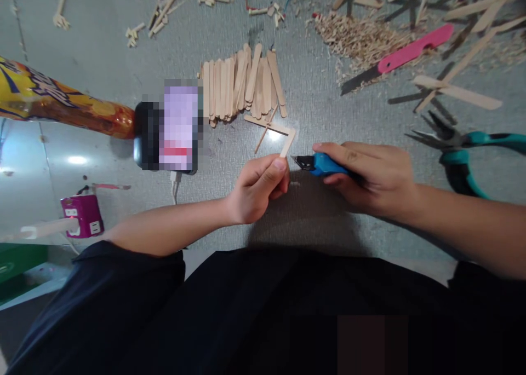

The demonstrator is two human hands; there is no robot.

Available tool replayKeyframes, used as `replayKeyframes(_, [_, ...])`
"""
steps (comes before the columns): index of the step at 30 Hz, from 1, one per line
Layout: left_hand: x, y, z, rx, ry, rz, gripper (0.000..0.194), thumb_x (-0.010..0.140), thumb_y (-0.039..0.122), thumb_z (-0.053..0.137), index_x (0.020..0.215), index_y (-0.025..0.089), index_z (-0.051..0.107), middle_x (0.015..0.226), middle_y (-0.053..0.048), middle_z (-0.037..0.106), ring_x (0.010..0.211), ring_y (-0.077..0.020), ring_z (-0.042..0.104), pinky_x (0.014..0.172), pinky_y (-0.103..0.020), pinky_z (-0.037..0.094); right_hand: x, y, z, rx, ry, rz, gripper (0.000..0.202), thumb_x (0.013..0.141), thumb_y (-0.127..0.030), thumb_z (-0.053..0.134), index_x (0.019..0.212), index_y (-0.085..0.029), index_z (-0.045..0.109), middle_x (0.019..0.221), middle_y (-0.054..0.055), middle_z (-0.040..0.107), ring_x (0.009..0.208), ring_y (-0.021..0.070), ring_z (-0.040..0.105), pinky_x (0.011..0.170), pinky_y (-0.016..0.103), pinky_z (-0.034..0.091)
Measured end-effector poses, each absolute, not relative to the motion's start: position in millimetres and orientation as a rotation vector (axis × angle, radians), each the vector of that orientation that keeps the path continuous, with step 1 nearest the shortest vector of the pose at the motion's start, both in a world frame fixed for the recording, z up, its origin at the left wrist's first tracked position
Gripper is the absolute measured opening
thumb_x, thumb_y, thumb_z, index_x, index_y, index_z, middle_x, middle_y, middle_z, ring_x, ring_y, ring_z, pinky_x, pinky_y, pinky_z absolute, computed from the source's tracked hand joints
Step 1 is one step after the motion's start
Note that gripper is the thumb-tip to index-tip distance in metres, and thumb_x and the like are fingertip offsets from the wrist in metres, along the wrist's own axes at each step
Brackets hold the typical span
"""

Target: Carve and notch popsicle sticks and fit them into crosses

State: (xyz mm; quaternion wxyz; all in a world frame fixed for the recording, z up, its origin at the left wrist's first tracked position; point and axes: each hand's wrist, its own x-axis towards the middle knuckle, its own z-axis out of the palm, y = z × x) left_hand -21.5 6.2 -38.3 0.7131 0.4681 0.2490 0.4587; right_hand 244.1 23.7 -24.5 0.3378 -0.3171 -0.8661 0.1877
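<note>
Between the thumb and curled fingers of my left hand (261,186) is the near end of an angled piece made of wooden craft sticks (290,139). Its other arm points back and left, with a thin stick crossing it. My right hand (370,175) grips a blue utility knife (329,164), whose dark tip points left toward the piece. A small gap separates that tip from my left hand. Just beyond the piece lies a row of loose craft sticks (230,87).
A phone (181,126) leans by a yellow-orange bottle (82,98) at left, near a purple power adapter (82,216). Right of centre are wood shavings (365,38), a pink-handled saw (415,49), teal-handled pliers (456,156) and a crossed-stick assembly (468,93).
</note>
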Motion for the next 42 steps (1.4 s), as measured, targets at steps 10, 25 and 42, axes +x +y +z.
replayKeyframes(10, [-22.1,6.0,-35.7,1.067,0.616,0.976,0.060,0.114,0.063,0.070,0.074,0.020,0.063,0.055,0.007,0.038,0.044,-0.0058,0.035,0.044,-0.020,0.030,246.0,23.2,-28.1,-0.836,-2.268,0.501,0.047,0.121,-0.043,0.066,0.166,-0.029,0.065,0.100,0.004,0.081,0.074,0.0198,0.075,0.069,0.031,0.059])
replayKeyframes(25, [-24.9,4.5,-32.7,1.216,0.591,0.907,0.058,0.119,0.058,0.061,0.076,0.020,0.060,0.060,0.004,0.051,0.049,-0.0065,0.045,0.046,-0.020,0.035,247.0,23.5,-23.5,-0.801,-2.293,0.577,0.052,0.122,-0.044,0.064,0.172,-0.033,0.062,0.092,0.000,0.079,0.063,0.0174,0.067,0.061,0.031,0.053])
replayKeyframes(42, [-19.0,7.1,-34.7,0.969,0.623,0.984,0.060,0.118,0.060,0.064,0.073,0.020,0.055,0.055,0.008,0.035,0.045,-0.0057,0.033,0.047,-0.021,0.032,240.3,19.4,-20.3,-0.837,-2.236,0.602,0.045,0.123,-0.046,0.061,0.167,-0.036,0.064,0.105,0.002,0.087,0.080,0.0231,0.083,0.071,0.036,0.066])
